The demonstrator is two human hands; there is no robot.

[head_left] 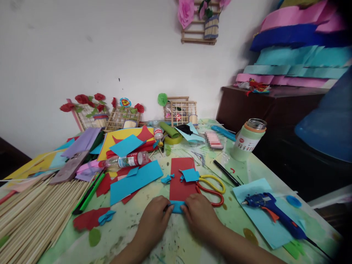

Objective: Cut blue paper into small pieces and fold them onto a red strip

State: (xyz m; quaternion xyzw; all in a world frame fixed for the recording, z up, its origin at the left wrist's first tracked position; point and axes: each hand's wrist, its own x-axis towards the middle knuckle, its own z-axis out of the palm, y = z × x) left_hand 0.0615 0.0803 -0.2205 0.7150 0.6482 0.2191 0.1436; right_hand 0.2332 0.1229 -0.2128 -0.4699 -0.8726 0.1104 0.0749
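Note:
A small strip of blue paper [178,207] is held between both hands, low over the table near its front edge. My left hand [156,212] pinches its left end, and my right hand [202,212] grips the right end. Just beyond the hands lies a red paper sheet [181,165]. Scissors with one yellow and one red handle [220,183] rest partly on that sheet, their blades mostly covered by a blue paper piece [190,175]. Twisted blue paper scraps [166,179] lie left of the scissors.
Wooden sticks [35,216] fill the left side, beside a green cutter [89,192] and a plastic bottle [126,160]. At right are a blue glue gun [275,212] on light-blue paper, a black pen [227,173] and an uncapped green jar [247,141]. Stick frames with flowers [123,115] stand behind.

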